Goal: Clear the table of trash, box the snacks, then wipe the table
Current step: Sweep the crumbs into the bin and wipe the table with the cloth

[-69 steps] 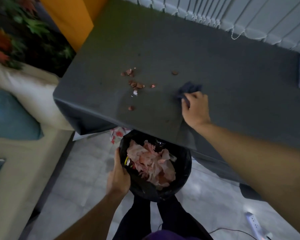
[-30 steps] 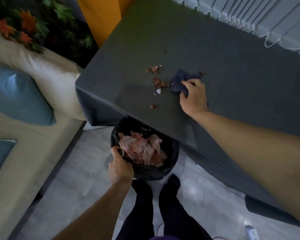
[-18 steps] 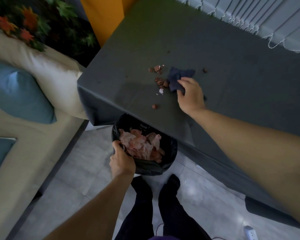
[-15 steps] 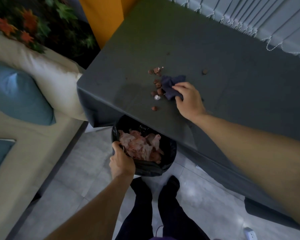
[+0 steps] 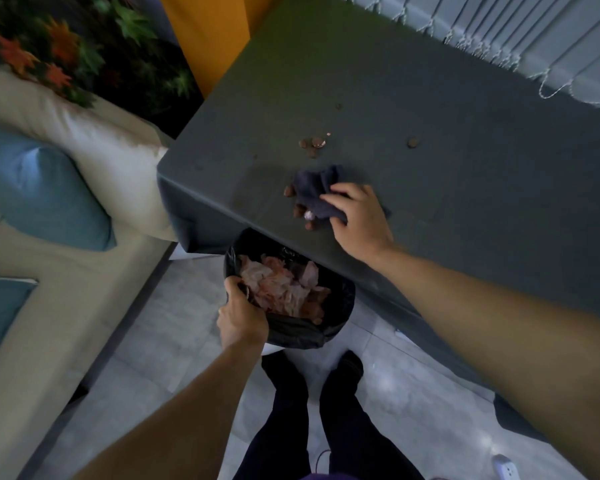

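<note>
head view: your right hand [image 5: 357,221] pinches the cloth [image 5: 312,187], left hand [image 5: 241,318] grips the trash bin [image 5: 302,332]; wiping underway, crumbs [image 5: 313,143], possibly nut shells, remain.

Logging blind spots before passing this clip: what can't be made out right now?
Head view only:
- Brown bits on the table: too small and dim to identify.
- Cloth: near part covered by the right hand; anything beneath is hidden.
- Bin, gripped by the left hand: far rim under the table edge; pink paper covers what lies below.
- White object: cut by the bottom edge.
</note>
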`<state>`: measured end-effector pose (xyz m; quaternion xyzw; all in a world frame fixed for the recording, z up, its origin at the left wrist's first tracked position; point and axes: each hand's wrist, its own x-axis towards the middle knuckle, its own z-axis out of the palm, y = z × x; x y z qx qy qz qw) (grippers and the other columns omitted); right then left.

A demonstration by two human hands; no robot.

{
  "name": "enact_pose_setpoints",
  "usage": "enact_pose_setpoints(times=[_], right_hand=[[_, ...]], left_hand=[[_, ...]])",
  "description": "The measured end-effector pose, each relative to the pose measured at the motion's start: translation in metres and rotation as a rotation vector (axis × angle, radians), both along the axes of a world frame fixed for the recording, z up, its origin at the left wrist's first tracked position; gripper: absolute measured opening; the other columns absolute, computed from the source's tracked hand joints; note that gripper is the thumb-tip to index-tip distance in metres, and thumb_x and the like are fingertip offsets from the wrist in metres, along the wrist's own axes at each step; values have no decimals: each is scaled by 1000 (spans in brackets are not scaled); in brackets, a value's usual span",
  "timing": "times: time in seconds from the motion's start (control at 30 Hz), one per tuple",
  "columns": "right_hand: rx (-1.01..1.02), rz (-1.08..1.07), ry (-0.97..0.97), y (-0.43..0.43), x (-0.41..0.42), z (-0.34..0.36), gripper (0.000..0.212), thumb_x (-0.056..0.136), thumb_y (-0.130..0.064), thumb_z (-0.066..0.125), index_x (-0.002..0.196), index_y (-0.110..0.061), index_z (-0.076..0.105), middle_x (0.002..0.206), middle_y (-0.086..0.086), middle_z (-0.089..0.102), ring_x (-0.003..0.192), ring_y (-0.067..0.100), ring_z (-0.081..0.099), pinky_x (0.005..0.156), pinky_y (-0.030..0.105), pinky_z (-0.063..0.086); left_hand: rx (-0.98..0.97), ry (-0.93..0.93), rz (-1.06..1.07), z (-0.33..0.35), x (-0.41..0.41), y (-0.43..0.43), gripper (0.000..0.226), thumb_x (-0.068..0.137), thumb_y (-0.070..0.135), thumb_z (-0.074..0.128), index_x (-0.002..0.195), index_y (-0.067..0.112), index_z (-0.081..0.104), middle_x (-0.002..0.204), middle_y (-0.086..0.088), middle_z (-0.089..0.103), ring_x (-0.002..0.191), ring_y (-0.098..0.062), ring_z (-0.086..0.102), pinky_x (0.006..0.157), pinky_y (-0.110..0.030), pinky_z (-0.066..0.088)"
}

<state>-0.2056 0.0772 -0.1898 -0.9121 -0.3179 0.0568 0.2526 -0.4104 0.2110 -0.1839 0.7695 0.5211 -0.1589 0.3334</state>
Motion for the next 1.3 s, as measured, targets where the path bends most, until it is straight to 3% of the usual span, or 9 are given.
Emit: enact_pose_setpoints(times=[0.4,0.53,0.77,0.83,0.9,1.0,1.1,1.23,1.3], right_hand=[[45,267,-75,-8,-51,-9,39,85,-18,54,118,-10,72,120,6,64,105,32,55,84,48,50],[81,314,-117,-9,-64,-12,40,82,-16,52,116,-11,73,118,6,65,101,32,57,77,49,51],[132,496,-81,-9,-72,-5,35,77,-8,54,108,-5,72,108,9,66,94,30,56,83,42,50],[192,414,-65,-3,-61,4,32,78,-6,55,106,-3,70,106,11,64,94,31,55,88,38,48],[244,173,-57,5,-45,9,30,82,-5,55,109,-4,69,110,10,61,99,30,54,91,37,46],[117,-88,-57,14,-25,5,33,89,-6,57,121,-7,67,119,6,58,105,29,50,94,39,47],[16,53,-30,15,-36,-3,35,88,-7,63,122,-7,67,120,7,58,104,32,50,92,46,48],[60,373,13,8,-65,-3,38,84,-4,60,121,-4,68,117,9,61,101,31,52,86,42,51],[77,339,-5,5,-60,-2,40,84,-2,60,123,-4,68,116,10,61,102,31,53,88,41,51]], left_hand=[[-19,-33,-1,5,3,11,46,85,1,31,124,25,36,79,-11,49,83,-46,62,74,-58,58],[-12,-42,5,4,4,11,45,86,2,34,125,24,38,85,-17,55,81,-46,63,74,-57,58],[-17,-31,2,-1,3,14,43,87,3,37,124,25,38,89,-19,57,83,-47,63,74,-57,59],[-28,-27,6,-3,1,15,42,87,3,35,121,26,38,87,-18,56,83,-46,63,74,-57,59],[-35,-20,-1,-5,-1,16,40,86,5,33,116,29,37,84,-15,56,79,-46,64,72,-57,59],[-49,-20,-12,-8,-5,18,37,86,7,34,113,33,35,85,-15,57,76,-45,65,69,-56,60],[-65,-24,-6,-8,-4,18,37,86,7,33,114,31,34,89,-16,56,78,-46,64,67,-55,61],[-86,-23,-6,-6,-2,16,37,87,4,36,114,29,35,94,-20,55,76,-47,64,52,-52,60],[-113,-29,-11,-7,-1,16,38,89,2,38,117,27,35,97,-21,55,76,-47,64,42,-47,57]])
